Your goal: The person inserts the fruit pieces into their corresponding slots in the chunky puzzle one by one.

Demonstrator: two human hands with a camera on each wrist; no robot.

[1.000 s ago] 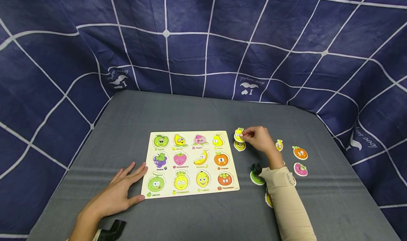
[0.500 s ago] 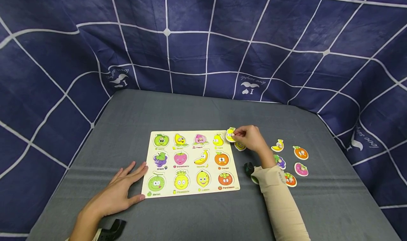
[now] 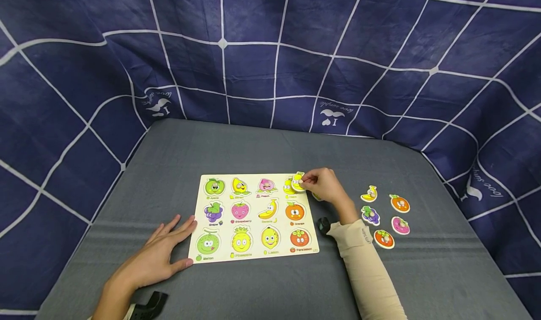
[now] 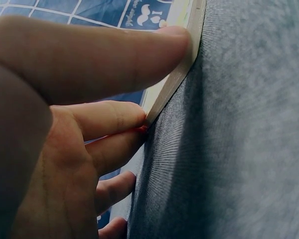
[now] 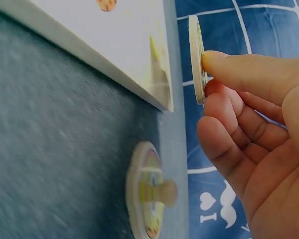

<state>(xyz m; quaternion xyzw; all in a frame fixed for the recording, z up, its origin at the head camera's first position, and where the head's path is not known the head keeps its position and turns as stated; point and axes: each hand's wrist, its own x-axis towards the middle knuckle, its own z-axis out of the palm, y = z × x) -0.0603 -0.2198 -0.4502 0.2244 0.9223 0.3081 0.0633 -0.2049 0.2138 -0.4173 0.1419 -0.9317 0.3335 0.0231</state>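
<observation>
Yellow fruit piece (image 3: 297, 183), pinched in my right hand (image 3: 325, 186), has moved over the board's (image 3: 256, 235) far right corner, partly hiding the pear picture (image 3: 288, 186); placing looks nearer. My left hand (image 3: 158, 254), fingers extended, touches the board's left edge. Loose pieces (image 3: 384, 239) lie toward the surface's (image 3: 444, 273) right edge.

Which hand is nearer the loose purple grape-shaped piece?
Right. The right hand is left of the grape piece; the left hand is farther left, touching the left edge of the cream rectangular board.
</observation>
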